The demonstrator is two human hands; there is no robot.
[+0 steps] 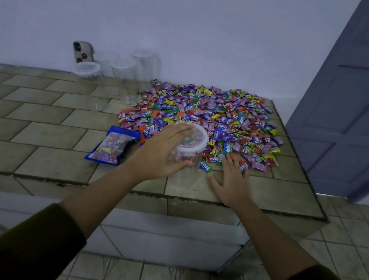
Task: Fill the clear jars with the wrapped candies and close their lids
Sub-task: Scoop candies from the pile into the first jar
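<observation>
Two dark sleeves (33, 244) reach in over the near edge of the tiled worktop (41, 127). The left hand (158, 155) grips a clear jar (185, 157) that stands upright close to the near edge: its fingers (180, 129) curl over the white lid (200, 139) on top, and the thumb presses against the jar's side. Wrapped sweets show through the clear wall. Just to the right, the right hand (234, 183) lies palm down on the tiles with its fingers spread, their tips touching the nearest candies (205, 114). These lie in a broad, colourful heap that covers most of the right half of the worktop, up to the far edge. Left of the jar a blue bag (113, 145) of sweets lies flat. Along the far edge, left of the heap, stand several empty jars (122, 69) close together, with a low lidded tub (87, 69) beside them. A phone (82, 51) leans upright against the pale wall (193, 24) behind the tub. A grey door (357, 103) stands past the worktop's right edge.
</observation>
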